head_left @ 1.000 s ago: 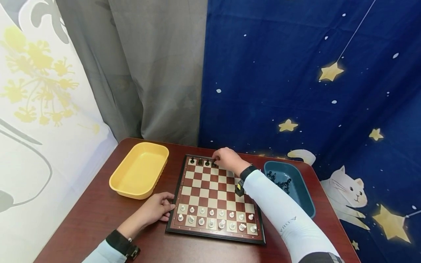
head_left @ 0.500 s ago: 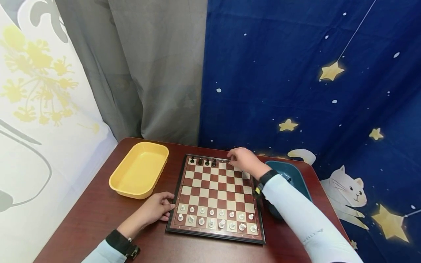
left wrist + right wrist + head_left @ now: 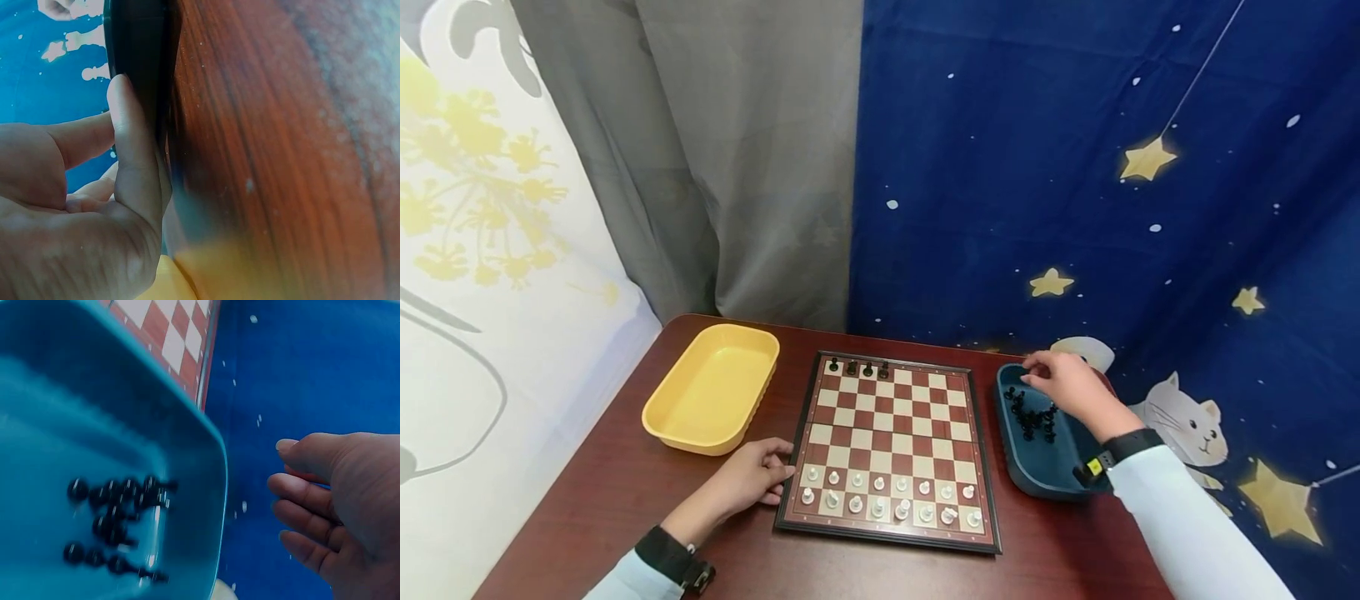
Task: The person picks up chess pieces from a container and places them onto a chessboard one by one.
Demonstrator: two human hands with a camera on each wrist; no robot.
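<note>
The chessboard point(image 3: 880, 442) lies on the table with white chess pieces point(image 3: 880, 492) in two rows along its near side. Several black chess pieces point(image 3: 859, 368) stand at its far left. My left hand point(image 3: 752, 479) rests at the board's left edge; in the left wrist view its fingers point(image 3: 134, 150) touch the black rim. Over the far end of the blue tray point(image 3: 1037, 483), my right hand point(image 3: 1067, 383) hovers with fingers loosely bent and nothing between them. Inside that tray lies a pile of black chess pieces point(image 3: 119, 506), apart from the hand.
A yellow tray point(image 3: 711, 392) stands on the table point(image 3: 580, 508), left of the board. Behind the table's far edge hang a grey curtain point(image 3: 767, 167) and a blue curtain point(image 3: 1000, 167) with stars.
My right hand has moved right, from the board's far row to above the blue tray. A black chess piece it was holding now stands in that row. The left hand stays put.
</note>
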